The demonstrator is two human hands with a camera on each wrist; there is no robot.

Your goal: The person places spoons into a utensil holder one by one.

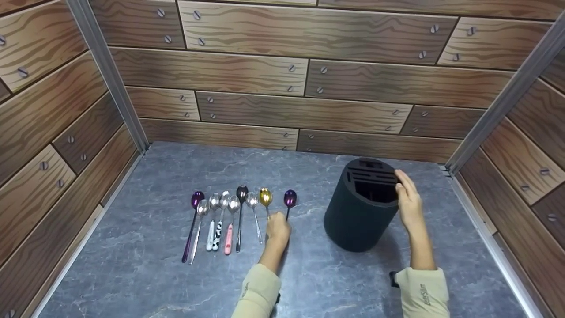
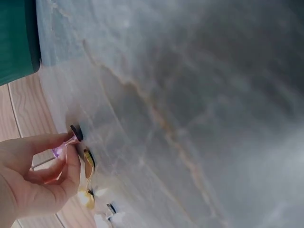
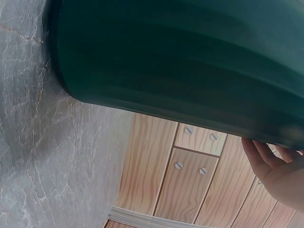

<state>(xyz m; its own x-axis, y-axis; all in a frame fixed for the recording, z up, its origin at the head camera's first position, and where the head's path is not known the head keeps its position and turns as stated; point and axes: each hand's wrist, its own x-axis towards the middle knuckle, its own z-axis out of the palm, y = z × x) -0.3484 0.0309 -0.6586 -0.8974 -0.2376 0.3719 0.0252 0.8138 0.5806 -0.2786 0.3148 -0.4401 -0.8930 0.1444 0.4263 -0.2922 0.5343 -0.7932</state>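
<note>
My left hand (image 1: 278,227) is low over the tabletop and pinches the handle of a purple spoon (image 1: 290,198) between thumb and fingertips; the left wrist view shows the dark handle end (image 2: 76,133) poking out past them. Just left lies a gold spoon (image 1: 265,196), its handle partly hidden by that hand in the head view. At the right, a dark green cylindrical knife block (image 1: 359,221) with a slotted black top (image 1: 371,170) stands upright. Against its right side, near the top rim, my right hand (image 1: 409,205) rests with fingers extended.
Left of the gold spoon, several more spoons lie in a row, among them another purple spoon (image 1: 197,201), a black spoon (image 1: 241,194) and a pink-handled spoon (image 1: 228,238). Wood-patterned panels (image 1: 247,75) enclose the grey marbled tabletop (image 1: 167,291) at the back and sides.
</note>
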